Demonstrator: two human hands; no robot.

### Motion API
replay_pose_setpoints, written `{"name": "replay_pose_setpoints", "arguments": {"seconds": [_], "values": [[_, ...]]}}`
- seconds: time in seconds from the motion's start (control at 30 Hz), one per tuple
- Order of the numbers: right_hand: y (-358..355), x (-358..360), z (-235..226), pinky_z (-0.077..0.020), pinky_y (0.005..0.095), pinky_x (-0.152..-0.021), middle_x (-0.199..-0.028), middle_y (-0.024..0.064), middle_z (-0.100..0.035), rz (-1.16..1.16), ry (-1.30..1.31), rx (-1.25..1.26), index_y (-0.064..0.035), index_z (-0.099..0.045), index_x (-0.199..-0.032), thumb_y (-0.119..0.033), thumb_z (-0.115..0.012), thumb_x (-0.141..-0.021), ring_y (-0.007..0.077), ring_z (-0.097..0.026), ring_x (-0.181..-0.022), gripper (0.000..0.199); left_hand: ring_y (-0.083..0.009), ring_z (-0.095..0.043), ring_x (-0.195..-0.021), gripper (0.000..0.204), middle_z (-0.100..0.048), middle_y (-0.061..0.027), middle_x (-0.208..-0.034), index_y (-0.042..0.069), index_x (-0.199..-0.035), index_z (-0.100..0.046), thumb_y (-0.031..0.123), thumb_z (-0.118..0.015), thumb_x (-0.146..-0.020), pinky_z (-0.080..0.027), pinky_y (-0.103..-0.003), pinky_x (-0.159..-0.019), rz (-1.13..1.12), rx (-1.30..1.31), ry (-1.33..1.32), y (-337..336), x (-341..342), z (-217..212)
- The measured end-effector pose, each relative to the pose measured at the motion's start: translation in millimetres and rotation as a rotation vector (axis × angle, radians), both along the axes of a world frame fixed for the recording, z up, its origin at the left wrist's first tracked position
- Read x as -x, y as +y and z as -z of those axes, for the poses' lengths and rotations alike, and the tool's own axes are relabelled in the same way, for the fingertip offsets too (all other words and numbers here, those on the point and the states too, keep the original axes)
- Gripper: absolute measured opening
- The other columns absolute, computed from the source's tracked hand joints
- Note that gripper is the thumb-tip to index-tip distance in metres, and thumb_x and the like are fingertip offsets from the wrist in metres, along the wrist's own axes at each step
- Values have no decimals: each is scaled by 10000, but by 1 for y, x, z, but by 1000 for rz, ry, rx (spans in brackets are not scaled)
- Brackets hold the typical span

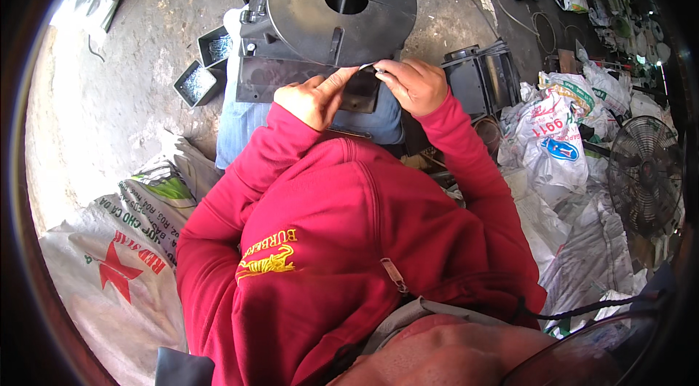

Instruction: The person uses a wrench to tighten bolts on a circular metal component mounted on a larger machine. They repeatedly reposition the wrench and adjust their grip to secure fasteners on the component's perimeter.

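On my lap lies a black assembly with a round black disc (306, 22), which has a centre hole and slots. Below the disc a flat dark plate (255, 76) rests over my jeans. My left hand (314, 98) is closed at the disc's near rim, its thumb and finger stretched toward the middle; what it grips is hidden. Close to it on the right, my right hand (416, 86) pinches a small thin piece (368, 66), pale on top, too small to name. The fingertips of both hands nearly meet there.
Two small black bins (198, 85) of metal screws or pins stand on the floor at left. Black frame parts (484, 80) lie at right. White printed sacks (109, 269) flank me, and a black fan (644, 175) stands far right. A cable (510, 14) trails behind.
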State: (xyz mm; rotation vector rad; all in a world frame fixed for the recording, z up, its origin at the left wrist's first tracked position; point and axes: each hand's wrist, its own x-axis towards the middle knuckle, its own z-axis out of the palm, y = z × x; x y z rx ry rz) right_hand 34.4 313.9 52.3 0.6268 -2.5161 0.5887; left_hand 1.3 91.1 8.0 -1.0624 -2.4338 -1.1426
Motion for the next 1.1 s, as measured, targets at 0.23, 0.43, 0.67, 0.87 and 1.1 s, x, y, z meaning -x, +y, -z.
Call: {"name": "replay_pose_setpoints", "arguments": {"seconds": [0.23,0.43,0.67,0.87,1.1], "values": [[-17,-11,5,-395,310,-443,-578,49,-523,219,-76,187,-64,-656,-904,-133,-793,-720,181,-501,-458,240,-216,-548,-442,541,-552,-62,-586,248,-1284,-580,78,-656,-776,-445,-340,-434,16,64,-22,-2,0,-2],[0,-2,-9,-478,333,-515,-698,67,-612,-16,-44,-99,-67,-648,-940,-84,-736,-751,236,-601,-576,209,-221,-559,-457,545,-566,-65,-599,247,-1294,-570,79,-654,-781,-450,-342,-446,19,48,-36,-1,-1,-2],[-7,-7,3,-459,310,-490,-667,77,-609,212,-88,99,-58,-650,-829,-183,-787,-734,218,-592,-533,207,-225,-572,-471,542,-584,-70,-618,246,-1297,-566,79,-650,-789,-456,-340,-452,28,66,-66,-1,-2,-1],[-8,-3,-32,-431,315,-472,-654,70,-610,213,-243,1,-78,-653,-788,-200,-794,-726,200,-570,-513,196,-225,-575,-475,535,-591,-69,-628,247,-1295,-567,85,-652,-792,-460,-337,-454,20,71,-68,-2,-4,-3],[-29,-16,-11,-383,299,-431,-577,43,-532,413,-95,158,-79,-668,-790,-243,-845,-665,147,-473,-444,271,-230,-608,-515,526,-640,-83,-690,235,-1299,-565,77,-641,-803,-474,-331,-480,42,37,-99,-2,-7,0]]}}
